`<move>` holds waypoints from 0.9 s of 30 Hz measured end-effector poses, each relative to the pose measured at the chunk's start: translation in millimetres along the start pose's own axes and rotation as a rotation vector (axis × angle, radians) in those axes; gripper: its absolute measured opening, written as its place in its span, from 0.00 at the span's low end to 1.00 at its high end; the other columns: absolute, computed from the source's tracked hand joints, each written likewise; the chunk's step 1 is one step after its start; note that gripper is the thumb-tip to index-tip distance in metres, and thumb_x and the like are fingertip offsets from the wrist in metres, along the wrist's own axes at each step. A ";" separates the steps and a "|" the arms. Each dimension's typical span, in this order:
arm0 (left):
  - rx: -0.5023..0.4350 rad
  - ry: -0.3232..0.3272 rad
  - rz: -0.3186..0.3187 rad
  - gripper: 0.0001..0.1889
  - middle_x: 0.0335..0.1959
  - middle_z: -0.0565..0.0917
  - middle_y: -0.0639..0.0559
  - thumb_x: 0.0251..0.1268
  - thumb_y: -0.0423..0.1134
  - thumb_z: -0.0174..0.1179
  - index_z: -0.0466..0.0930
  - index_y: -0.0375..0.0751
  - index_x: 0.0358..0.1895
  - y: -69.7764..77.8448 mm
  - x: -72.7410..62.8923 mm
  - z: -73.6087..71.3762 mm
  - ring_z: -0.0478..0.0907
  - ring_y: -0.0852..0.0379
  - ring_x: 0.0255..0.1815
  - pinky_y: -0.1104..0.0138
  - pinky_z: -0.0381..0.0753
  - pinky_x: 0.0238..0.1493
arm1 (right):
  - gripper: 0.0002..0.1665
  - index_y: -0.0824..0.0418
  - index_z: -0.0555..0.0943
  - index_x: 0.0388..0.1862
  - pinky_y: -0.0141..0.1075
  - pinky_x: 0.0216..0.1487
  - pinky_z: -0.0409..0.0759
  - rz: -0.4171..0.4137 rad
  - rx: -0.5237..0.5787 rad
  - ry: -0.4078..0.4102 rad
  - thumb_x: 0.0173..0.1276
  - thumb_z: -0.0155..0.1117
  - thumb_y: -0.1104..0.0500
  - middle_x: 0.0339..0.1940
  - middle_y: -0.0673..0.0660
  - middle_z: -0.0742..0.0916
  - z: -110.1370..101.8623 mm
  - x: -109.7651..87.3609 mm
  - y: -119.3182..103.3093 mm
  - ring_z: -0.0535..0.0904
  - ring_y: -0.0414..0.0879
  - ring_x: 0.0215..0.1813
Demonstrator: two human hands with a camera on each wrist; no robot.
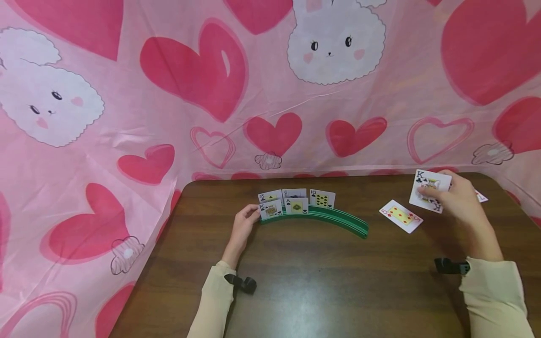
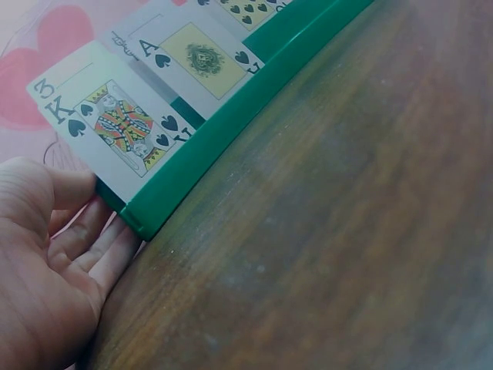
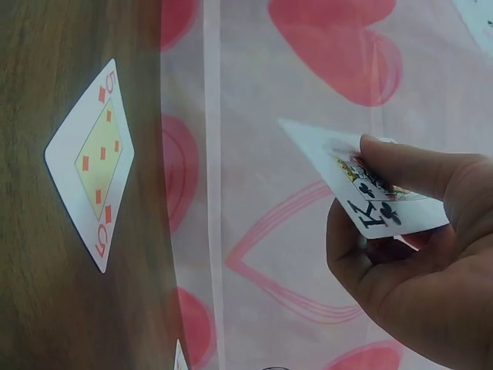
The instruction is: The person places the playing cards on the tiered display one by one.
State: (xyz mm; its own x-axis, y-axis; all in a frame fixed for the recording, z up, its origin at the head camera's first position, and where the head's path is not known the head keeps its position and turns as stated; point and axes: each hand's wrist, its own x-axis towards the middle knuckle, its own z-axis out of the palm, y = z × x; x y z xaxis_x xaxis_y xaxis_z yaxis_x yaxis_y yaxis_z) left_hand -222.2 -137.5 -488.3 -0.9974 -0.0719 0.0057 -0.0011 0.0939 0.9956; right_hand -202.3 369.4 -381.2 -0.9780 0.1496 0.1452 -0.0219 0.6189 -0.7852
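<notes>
While right hand (image 1: 459, 197) pinches club king (image 1: 432, 181), left hand (image 1: 243, 226) holds rack (image 1: 340, 217).

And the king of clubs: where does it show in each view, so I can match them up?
Head: king of clubs at the right, near mid-height, in the right hand.
Left wrist: not in the picture.
Right wrist: king of clubs right of centre, near mid-height.
Landmark shared by head and right wrist: 5 of diamonds, flat on the table.
</notes>
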 end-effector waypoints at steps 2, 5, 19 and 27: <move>0.004 -0.007 -0.001 0.12 0.52 0.85 0.37 0.76 0.29 0.55 0.81 0.23 0.52 0.8 0.5 -0.7 0.79 0.58 0.49 0.65 0.77 0.54 | 0.21 0.72 0.75 0.51 0.30 0.25 0.76 0.000 0.021 0.005 0.69 0.71 0.60 0.24 0.36 0.80 0.6 -0.8 -1.8 0.76 0.33 0.26; 0.014 -0.019 -0.013 0.11 0.51 0.85 0.37 0.75 0.27 0.55 0.81 0.22 0.52 1.6 1.9 -1.6 0.79 0.58 0.48 0.65 0.78 0.54 | 0.20 0.73 0.75 0.51 0.29 0.24 0.77 -0.006 0.059 0.011 0.70 0.70 0.61 0.24 0.35 0.80 1.8 -1.3 -3.7 0.77 0.33 0.25; 0.012 0.004 0.012 0.11 0.51 0.85 0.38 0.75 0.29 0.56 0.82 0.24 0.51 -2.7 2.5 1.8 0.80 0.56 0.49 0.65 0.78 0.53 | 0.20 0.37 0.81 0.37 0.25 0.29 0.80 0.004 0.407 -0.004 0.72 0.65 0.67 0.30 0.33 0.85 3.2 -2.7 -11.8 0.81 0.30 0.30; 0.017 0.000 0.023 0.11 0.52 0.85 0.37 0.75 0.30 0.56 0.82 0.25 0.51 -1.8 1.4 1.5 0.80 0.53 0.51 0.63 0.78 0.55 | 0.21 0.46 0.85 0.32 0.24 0.30 0.79 0.010 0.664 0.012 0.68 0.64 0.74 0.31 0.40 0.87 5.3 -4.9 -19.7 0.82 0.31 0.31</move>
State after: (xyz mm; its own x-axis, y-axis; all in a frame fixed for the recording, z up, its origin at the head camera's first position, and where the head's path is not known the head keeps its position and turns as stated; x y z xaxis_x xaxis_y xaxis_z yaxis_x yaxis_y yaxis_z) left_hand -223.7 -136.2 -490.2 -0.9971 -0.0698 0.0287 0.0207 0.1127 0.9934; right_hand -198.1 352.4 -369.6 -0.9766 0.1637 0.1397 -0.1397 0.0114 -0.9901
